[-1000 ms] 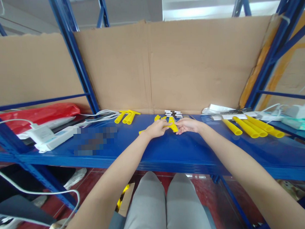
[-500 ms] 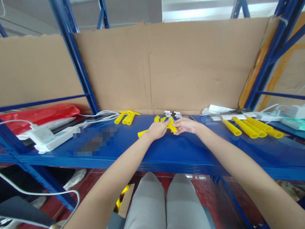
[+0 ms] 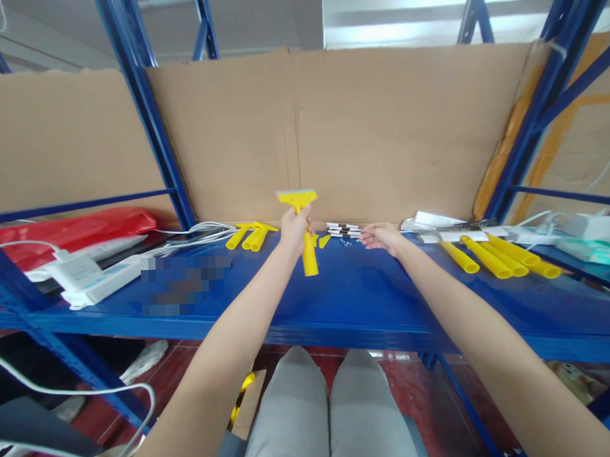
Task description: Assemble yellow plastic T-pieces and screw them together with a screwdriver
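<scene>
My left hand (image 3: 295, 229) is wrapped around a yellow scraper (image 3: 310, 258), held up above the blue shelf with its wide head (image 3: 298, 198) at the top and a pale edge along it. Behind the handle lie small yellow pieces (image 3: 324, 241). My right hand (image 3: 383, 238) is over the shelf with fingers stretched loosely leftward; nothing shows in them. Close to its fingertips is a stack of small white strips with dark bands (image 3: 342, 230). Tiny bits (image 3: 346, 243), too small to make out, are scattered in front of the stack.
Yellow T-shaped handles (image 3: 252, 235) lie at the back left, beside white cables. More yellow handles with white heads (image 3: 486, 255) lie on the right. A white power strip (image 3: 106, 279) and red bag (image 3: 75, 226) are at far left. Cardboard (image 3: 356, 133) stands behind the blue shelf (image 3: 357, 293).
My left hand has raised the scraper and turned it upright, moving it left and away from my right hand. My right hand has let go and shifted right, near the stacked strips.
</scene>
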Demonstrator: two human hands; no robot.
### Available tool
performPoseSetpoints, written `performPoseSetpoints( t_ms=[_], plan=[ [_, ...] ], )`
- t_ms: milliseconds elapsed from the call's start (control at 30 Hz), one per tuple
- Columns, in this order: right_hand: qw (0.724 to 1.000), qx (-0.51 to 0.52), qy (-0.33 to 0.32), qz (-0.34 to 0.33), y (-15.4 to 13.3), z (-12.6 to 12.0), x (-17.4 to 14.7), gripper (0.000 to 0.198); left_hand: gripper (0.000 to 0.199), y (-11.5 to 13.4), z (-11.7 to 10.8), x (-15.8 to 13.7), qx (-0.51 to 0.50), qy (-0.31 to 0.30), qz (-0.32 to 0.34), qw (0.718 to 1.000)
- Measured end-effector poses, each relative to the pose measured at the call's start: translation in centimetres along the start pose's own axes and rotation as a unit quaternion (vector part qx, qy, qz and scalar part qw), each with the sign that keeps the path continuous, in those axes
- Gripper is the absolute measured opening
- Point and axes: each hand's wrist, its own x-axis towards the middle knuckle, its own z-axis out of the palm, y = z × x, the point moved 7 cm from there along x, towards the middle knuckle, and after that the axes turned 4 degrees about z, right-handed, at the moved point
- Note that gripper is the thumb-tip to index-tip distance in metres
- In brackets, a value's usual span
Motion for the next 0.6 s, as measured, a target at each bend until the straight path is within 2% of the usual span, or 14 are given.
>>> performPoseSetpoints(
  t_ms=[33,100,167,233,333,467,500,600],
  plan=[
    [0.999,-0.04,0.018,-0.01,0.1,-0.2,0.4,0.015,0.021,-0.6,0.3,0.0,-0.081,0.001,-0.058,0.995],
    [0.983,-0.172,0.046,-0.038,0.1,-0.1,1.4,0.021,0.025,-2.0,1.0,-0.6,-0.184,-0.005,-0.179,0.966],
    [0.936,-0.341,0.059,-0.072,-0.2,0.3,2.2,0.028,0.027,-3.5,1.4,-1.8,-0.217,-0.009,-0.278,0.936],
    [0.882,-0.457,0.065,-0.097,-0.4,0.7,3.0,0.032,0.027,-4.7,1.5,-2.9,-0.217,-0.007,-0.336,0.917],
    [0.842,-0.521,0.081,-0.112,-0.8,0.3,3.7,0.033,0.025,-6.2,1.7,-3.7,-0.21,-0.021,-0.376,0.902],
    [0.758,-0.636,0.094,-0.109,-0.8,0.3,4.0,0.032,0.021,-8.4,1.9,-3.7,-0.191,-0.036,-0.392,0.899],
    [0.747,-0.649,0.092,-0.108,-0.6,0.5,4.0,0.032,0.02,-9.1,2.0,-3.6,-0.188,-0.041,-0.393,0.899],
    [0.747,-0.65,0.085,-0.114,-0.1,1.1,3.9,0.031,0.017,-10.5,2.8,-3.4,-0.201,-0.087,-0.372,0.902]
  ],
)
